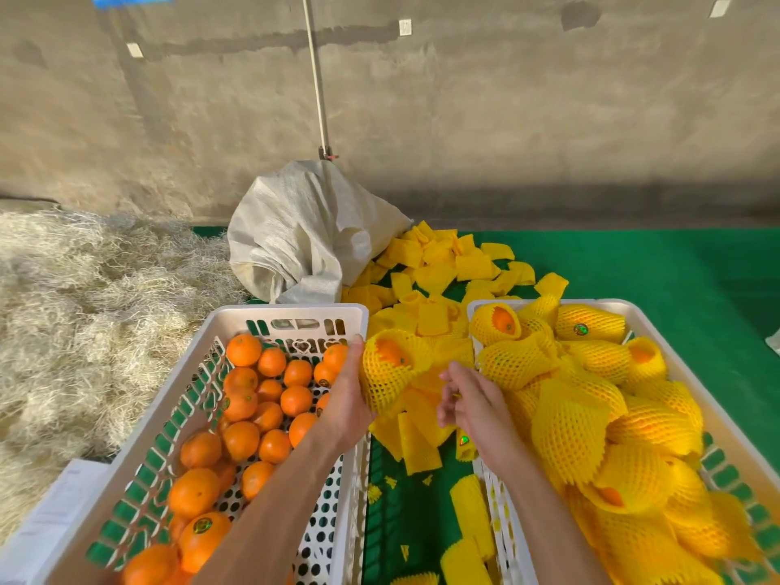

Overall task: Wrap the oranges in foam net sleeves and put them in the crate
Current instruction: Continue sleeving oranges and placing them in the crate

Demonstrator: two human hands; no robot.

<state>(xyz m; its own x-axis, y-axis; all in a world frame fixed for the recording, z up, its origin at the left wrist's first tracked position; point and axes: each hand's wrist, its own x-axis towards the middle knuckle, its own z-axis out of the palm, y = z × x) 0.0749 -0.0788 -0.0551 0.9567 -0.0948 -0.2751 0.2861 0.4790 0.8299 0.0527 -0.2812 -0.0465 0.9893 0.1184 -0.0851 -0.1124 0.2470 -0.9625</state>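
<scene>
My left hand (347,399) grips an orange wrapped in a yellow foam net sleeve (390,367), held between the two crates. My right hand (468,401) hovers just right of it with fingers loosely curled, holding nothing that I can make out. The white crate on the left (291,316) holds several bare oranges (240,437). A second white crate on the right (717,428) is piled with several sleeved oranges (570,428). Loose yellow foam sleeves (439,272) lie in a heap on the green mat beyond the crates.
A crumpled white woven sack (304,234) stands behind the left crate by a concrete wall. Pale straw (84,297) covers the ground at left. Green mat (654,263) stretches to the right. A few sleeves (468,508) lie between the crates.
</scene>
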